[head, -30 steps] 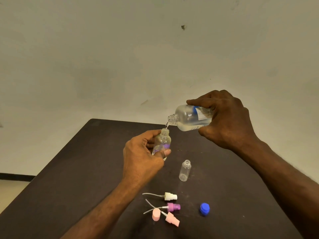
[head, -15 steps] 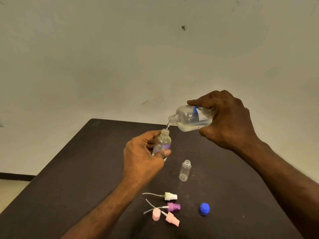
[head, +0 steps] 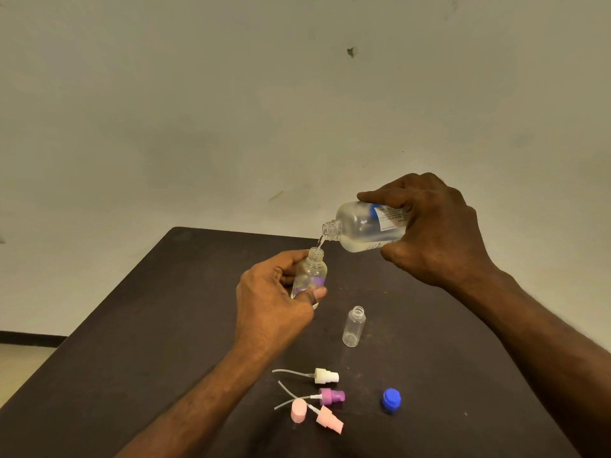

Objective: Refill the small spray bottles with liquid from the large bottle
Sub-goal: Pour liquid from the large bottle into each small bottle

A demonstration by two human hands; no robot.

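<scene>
Above the table's middle, the large bottle is gripped tilted by the right hand so liquid falls into the small spray bottle, held upright by left hand fingers.

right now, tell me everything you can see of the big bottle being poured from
The large bottle is clear plastic with a white printed label that has a blue patch. Its cap is off and the threaded neck is open. The right hand grips its body, fingers over the top and thumb beneath, tipping it almost level with the mouth pointing left and slightly down. Clear liquid pools along its lower side, and a thin stream falls from the mouth into the small spray bottle, which the left hand holds just below, above the dark table.
</scene>
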